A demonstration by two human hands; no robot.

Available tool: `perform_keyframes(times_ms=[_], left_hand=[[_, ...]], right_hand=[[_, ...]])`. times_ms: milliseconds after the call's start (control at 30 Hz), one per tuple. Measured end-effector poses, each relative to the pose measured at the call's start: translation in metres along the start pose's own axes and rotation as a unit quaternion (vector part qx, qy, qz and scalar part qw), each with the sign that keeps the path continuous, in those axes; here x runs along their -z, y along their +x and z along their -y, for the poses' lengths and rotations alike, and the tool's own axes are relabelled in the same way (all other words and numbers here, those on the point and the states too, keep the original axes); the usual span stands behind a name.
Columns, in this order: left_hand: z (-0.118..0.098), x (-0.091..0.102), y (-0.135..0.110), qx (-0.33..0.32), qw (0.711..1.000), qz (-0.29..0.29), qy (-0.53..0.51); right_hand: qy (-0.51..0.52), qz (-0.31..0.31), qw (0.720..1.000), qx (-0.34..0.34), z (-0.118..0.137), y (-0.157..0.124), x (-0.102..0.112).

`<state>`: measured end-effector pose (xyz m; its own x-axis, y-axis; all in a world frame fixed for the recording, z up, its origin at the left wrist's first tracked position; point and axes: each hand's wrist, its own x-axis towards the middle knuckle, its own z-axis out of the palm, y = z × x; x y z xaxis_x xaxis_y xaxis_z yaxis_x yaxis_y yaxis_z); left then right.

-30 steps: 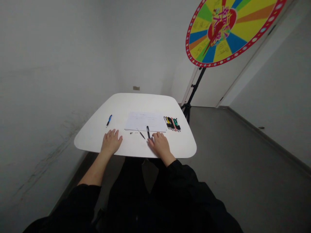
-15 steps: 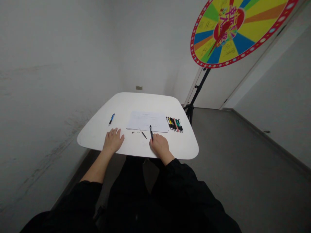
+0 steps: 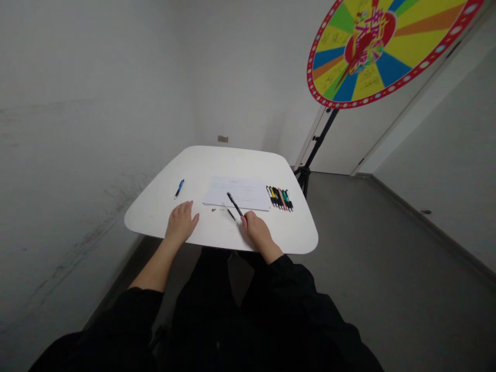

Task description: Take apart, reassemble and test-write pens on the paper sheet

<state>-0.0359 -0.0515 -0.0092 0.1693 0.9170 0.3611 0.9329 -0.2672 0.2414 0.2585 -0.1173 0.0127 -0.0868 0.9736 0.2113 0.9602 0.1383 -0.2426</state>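
In my right hand (image 3: 256, 229) is a black pen (image 3: 234, 203), gripped near its lower end and tilted up to the left, its far end over the front edge of the paper. My left hand (image 3: 181, 222) lies flat on the white table (image 3: 155, 209) with its fingers stretched out, holding nothing. A thin pen refill (image 3: 230, 213) with a dark end rests just left of my right hand. Left of it are a small dark piece (image 3: 213, 210) and a tiny part too small to name. Printed sheets of paper (image 3: 240, 190) lie beyond both hands.
A blue pen (image 3: 179, 189) lies on the left of the table. Several pens (image 3: 279, 198) in different colours form a row right of the paper. Behind the table, at the right, a colourful prize wheel (image 3: 368, 51) stands on a black tripod (image 3: 304, 175). A wall (image 3: 77, 155) runs along the left.
The black pen in my right hand has swung from nearly upright to leaning left, towards the refill. My left hand has stayed in place on the table. The view has shifted slightly.
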Motion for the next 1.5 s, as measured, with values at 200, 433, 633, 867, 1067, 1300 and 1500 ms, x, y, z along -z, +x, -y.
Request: perform_keyframes(times_ms=[200,433,633,867,1067,1300,1500], left_hand=[[-0.004,0.012,0.004,-0.025,0.953,-0.005,-0.301],[-0.027,0.012,0.008,0.061,0.816,0.1,-0.565],[-0.027,0.016,0.003,0.09,0.8,0.128,-0.579],[-0.024,0.016,0.005,0.114,0.773,0.123,-0.612],[-0.019,0.013,0.007,0.137,0.753,0.048,-0.642],[-0.017,0.009,0.009,0.163,0.745,0.04,-0.646],[-0.019,0.011,0.008,0.168,0.74,0.043,-0.65]], right_hand=[[-0.011,0.015,0.993,0.121,-0.002,0.006,0.005],[-0.06,0.004,0.974,0.219,0.005,0.021,0.026],[-0.066,-0.02,0.974,0.217,0.012,0.025,0.02],[-0.031,-0.048,0.986,0.155,0.014,0.025,0.01],[0.08,-0.053,0.995,0.034,0.015,0.025,-0.004],[0.067,-0.036,0.997,-0.02,0.028,0.034,-0.013],[0.043,-0.034,0.998,-0.028,0.032,0.046,-0.014]])
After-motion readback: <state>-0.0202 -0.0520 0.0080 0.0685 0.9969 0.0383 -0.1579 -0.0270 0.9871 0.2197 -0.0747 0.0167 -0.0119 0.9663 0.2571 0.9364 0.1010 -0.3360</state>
